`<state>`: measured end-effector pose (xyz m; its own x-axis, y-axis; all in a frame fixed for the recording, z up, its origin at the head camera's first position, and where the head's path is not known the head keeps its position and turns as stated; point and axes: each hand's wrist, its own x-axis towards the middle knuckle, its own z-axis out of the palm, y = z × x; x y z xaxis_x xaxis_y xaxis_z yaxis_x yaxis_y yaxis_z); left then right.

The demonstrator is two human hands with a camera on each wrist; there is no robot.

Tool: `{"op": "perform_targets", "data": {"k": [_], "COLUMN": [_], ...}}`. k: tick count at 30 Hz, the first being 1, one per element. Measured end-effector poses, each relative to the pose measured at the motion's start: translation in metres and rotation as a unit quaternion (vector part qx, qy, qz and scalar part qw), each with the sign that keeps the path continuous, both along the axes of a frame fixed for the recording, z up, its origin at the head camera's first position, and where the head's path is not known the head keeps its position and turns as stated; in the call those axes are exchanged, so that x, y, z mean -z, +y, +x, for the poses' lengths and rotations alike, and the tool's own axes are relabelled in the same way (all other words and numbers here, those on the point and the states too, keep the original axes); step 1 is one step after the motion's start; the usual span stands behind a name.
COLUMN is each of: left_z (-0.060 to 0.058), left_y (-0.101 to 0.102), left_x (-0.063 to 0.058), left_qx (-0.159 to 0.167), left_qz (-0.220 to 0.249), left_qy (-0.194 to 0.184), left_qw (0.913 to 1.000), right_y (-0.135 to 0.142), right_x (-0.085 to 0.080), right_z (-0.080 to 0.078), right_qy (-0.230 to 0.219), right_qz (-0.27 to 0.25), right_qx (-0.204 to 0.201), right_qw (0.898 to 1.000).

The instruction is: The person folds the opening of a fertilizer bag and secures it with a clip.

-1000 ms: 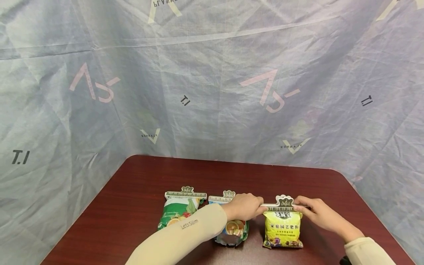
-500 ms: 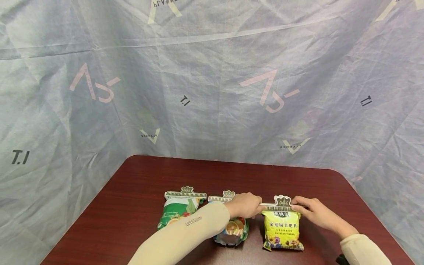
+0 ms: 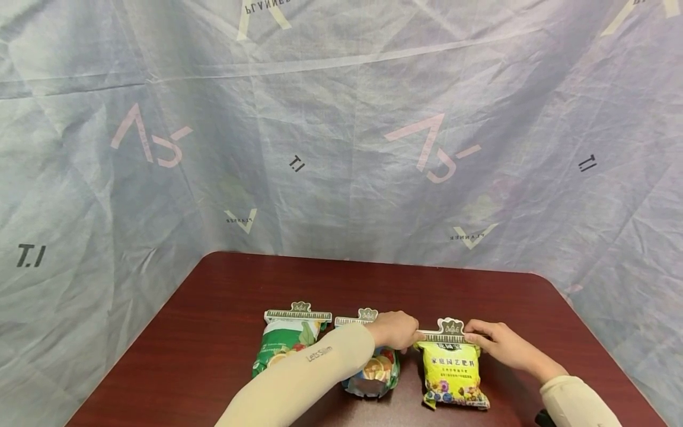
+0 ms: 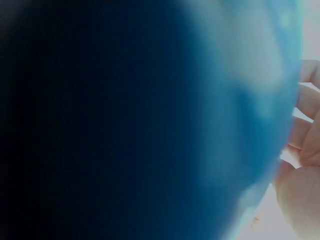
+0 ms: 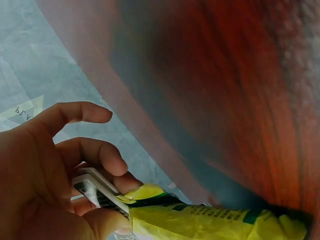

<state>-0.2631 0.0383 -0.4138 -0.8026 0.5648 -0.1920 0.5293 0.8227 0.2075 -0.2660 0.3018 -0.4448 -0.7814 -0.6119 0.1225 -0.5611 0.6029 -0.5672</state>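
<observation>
A yellow bag (image 3: pixel 452 375) with dark lettering and printed flowers stands on the table, its top held by a wide piano-patterned clip (image 3: pixel 450 329). My left hand (image 3: pixel 393 330) pinches the left end of that clip, reaching across in front of a blue bag (image 3: pixel 376 370). At the clip's other end, my right hand (image 3: pixel 501 345) pinches with thumb and fingers. In the right wrist view, the thumb and curled fingers grip the clip's edge (image 5: pixel 102 192), and the index finger stays off it. Blurred blue packaging (image 4: pixel 250 110) covers much of the left wrist view, with fingers at its right edge.
A green-and-white bag (image 3: pixel 283 341) with a matching clip (image 3: pixel 299 314) stands at the left, partly behind the left sleeve. Another such clip (image 3: pixel 367 316) tops the blue bag. Grey printed cloth (image 3: pixel 320 148) hangs behind and beside the dark red table (image 3: pixel 224 284).
The yellow bag and its clip have shifted slightly left and nearer to me, and the right hand moved along with them. The left hand keeps its hold with little movement.
</observation>
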Motion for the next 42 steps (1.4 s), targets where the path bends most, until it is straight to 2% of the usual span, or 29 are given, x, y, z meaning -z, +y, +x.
{"op": "perform_targets", "data": {"k": [7,14,20,32,42], "left_z": [-0.003,-0.006,-0.009,-0.017,-0.024], "left_y": [0.002,0.004,0.008,0.016,0.026], "left_x": [0.001,-0.002,-0.009,-0.013,-0.007], "left_qx": [-0.001,-0.01,-0.012,-0.014,-0.016], "left_qz": [-0.027,-0.058,-0.084,-0.103,-0.136], "left_qy": [0.001,-0.004,-0.037,-0.094,-0.096], "left_qw": [0.9996,0.9983,0.9957,0.9901,0.9859], "right_y": [0.0,-0.002,-0.004,-0.003,0.0], "right_x": [0.005,0.004,0.002,0.002,0.007], "right_z": [-0.002,-0.002,-0.001,-0.002,-0.003], "right_qy": [-0.004,-0.016,-0.009,-0.062,-0.072], "right_qz": [0.001,0.0,0.008,0.013,0.02], "right_qx": [-0.005,-0.001,-0.003,0.007,0.008], "right_qw": [1.0,1.0,1.0,0.998,0.997]}}
